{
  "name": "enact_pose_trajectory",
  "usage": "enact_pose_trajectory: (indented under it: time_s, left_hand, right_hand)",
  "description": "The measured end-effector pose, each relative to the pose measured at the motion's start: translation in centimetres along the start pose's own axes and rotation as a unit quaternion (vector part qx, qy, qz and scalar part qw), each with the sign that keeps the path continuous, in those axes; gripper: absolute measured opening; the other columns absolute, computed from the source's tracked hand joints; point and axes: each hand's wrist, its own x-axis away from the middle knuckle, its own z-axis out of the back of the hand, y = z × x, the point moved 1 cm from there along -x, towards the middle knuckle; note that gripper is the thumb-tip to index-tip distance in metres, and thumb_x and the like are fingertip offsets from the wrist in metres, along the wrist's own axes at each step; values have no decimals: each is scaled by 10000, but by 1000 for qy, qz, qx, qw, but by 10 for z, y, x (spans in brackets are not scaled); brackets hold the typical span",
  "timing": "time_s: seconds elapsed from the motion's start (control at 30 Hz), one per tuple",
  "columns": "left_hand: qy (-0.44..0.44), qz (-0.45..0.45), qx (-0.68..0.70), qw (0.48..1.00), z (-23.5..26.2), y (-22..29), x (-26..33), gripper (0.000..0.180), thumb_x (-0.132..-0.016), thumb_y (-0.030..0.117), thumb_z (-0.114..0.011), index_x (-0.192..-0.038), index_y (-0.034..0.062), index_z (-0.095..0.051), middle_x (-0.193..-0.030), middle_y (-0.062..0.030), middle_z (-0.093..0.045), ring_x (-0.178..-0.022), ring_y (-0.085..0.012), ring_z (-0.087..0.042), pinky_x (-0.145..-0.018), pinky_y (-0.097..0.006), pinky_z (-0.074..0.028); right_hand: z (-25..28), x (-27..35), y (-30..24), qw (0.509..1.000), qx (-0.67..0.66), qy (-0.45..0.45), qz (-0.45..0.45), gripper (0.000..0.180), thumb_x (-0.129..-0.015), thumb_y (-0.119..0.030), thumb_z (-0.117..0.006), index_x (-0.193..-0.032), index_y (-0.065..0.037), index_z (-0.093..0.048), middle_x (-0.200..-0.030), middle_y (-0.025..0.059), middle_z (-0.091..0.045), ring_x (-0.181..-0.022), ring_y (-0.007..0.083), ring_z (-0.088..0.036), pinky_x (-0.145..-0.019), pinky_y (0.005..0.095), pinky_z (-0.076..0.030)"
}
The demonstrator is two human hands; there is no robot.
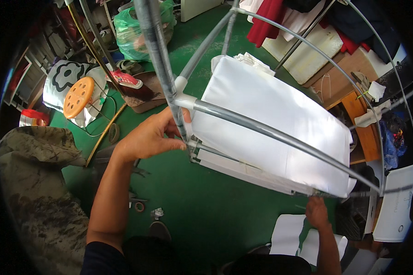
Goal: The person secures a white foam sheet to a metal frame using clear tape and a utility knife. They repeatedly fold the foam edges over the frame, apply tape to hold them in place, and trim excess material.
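A grey metal tube frame [270, 133] stands in front of me, with white fabric [270, 119] stretched over its shelf part. My left hand [149, 137] grips the upright grey pole [163, 68] at a white plastic joint [184, 98]. My right hand [316, 211] touches the lower right edge of the white fabric, fingers curled at the frame's bottom corner; what it pinches is hidden.
Green floor [202, 215] lies below. An orange round stool [78, 97], a green plastic bag [137, 27] and a red-and-white shoe [124, 79] sit at the back left. White sheets [289, 233] lie near my right hand. Wooden furniture [348, 82] and hanging clothes [270, 18] stand at the right.
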Motion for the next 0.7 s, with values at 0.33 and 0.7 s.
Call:
enact_pose_trajectory:
  time_s: [0.33,0.7]
  left_hand:
    - [21,26,23,999,3,1,15,442,-847,-81,-703,-1239,72,-567,-1175,-32,-571,-1018,-138,-592,-880,-317,-510]
    - [129,-128,-306,935,6,12,3,395,-698,-21,-805,-1050,108,-680,-1441,-139,-500,-1317,-321,-508,-1023,-441,-461]
  right_hand:
    - [41,-109,-32,988,-48,-148,-25,137,-784,-60,-678,-903,-80,-612,-1031,147,-659,-968,355,-647,-806,459,-523]
    - [210,-176,-280,883,-317,75,338,111,-761,-37,-676,-834,-38,-593,-1101,122,-611,-972,297,-601,-753,402,-516]
